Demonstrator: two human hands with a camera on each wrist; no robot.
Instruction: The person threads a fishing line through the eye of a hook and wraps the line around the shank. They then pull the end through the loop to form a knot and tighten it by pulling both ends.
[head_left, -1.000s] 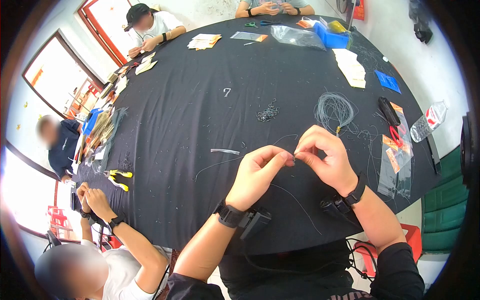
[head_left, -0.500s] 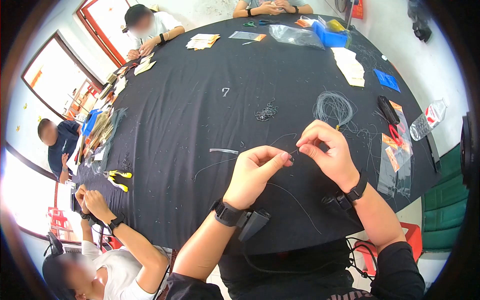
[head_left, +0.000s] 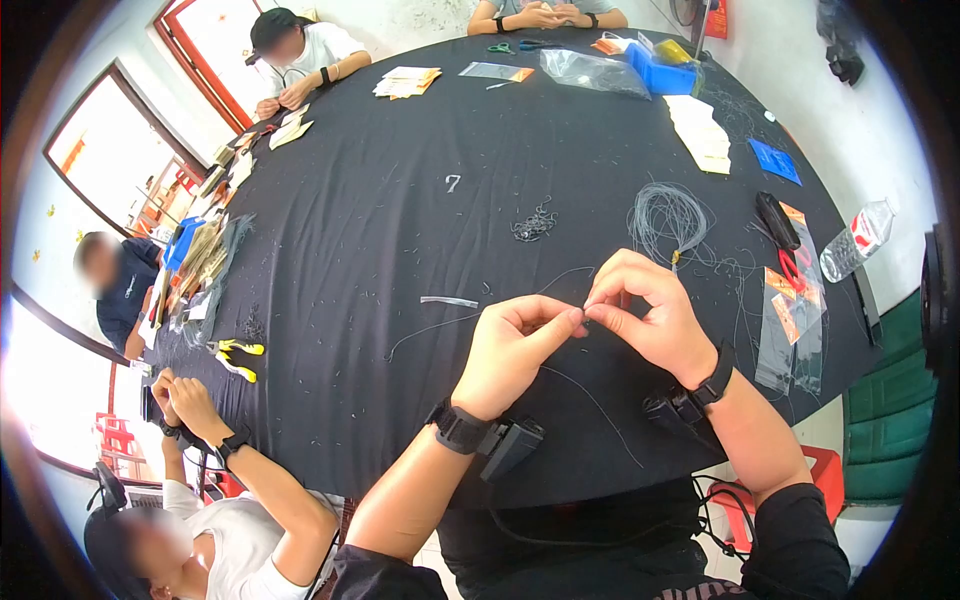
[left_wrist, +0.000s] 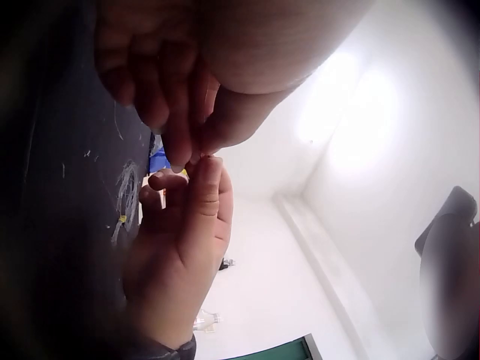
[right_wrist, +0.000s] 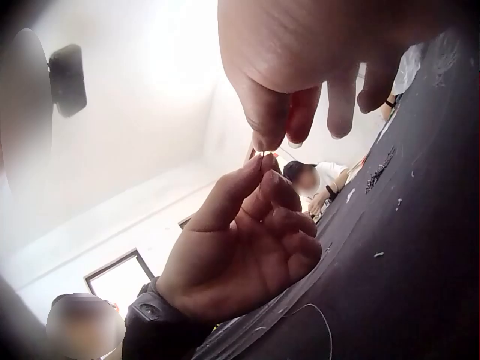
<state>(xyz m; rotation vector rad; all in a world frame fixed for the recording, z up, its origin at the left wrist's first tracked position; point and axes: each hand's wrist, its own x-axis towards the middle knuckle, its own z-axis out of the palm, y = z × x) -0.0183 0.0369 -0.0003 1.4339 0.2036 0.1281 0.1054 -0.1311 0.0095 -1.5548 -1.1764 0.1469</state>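
Observation:
Over the near part of the black-covered table, my left hand (head_left: 510, 350) and right hand (head_left: 650, 310) meet fingertip to fingertip. Thumb and forefinger of each pinch a thin fishing line; in the right wrist view a short, fine straight piece (right_wrist: 262, 154) shows between the fingertips. What else the fingertips hold is hidden by them. One strand of line (head_left: 440, 325) runs out left of my left hand, and another strand (head_left: 608, 418) curves toward the table's near edge. Beyond the hands lie a coil of line (head_left: 668, 222) and a small dark heap of what look like hooks (head_left: 534, 225).
A short clear strip (head_left: 449, 301) lies left of my hands. Yellow-handled pliers (head_left: 236, 358) are farther left. At the right are plastic packets (head_left: 785, 335), red-handled scissors (head_left: 790, 270) and a bottle (head_left: 858, 242). Other people sit around the table; one (head_left: 220, 510) is close at left.
Half a second ago my fingertips were slightly apart, the right hand drawn up and right with line between them; now they are together again. My left hand has barely moved.

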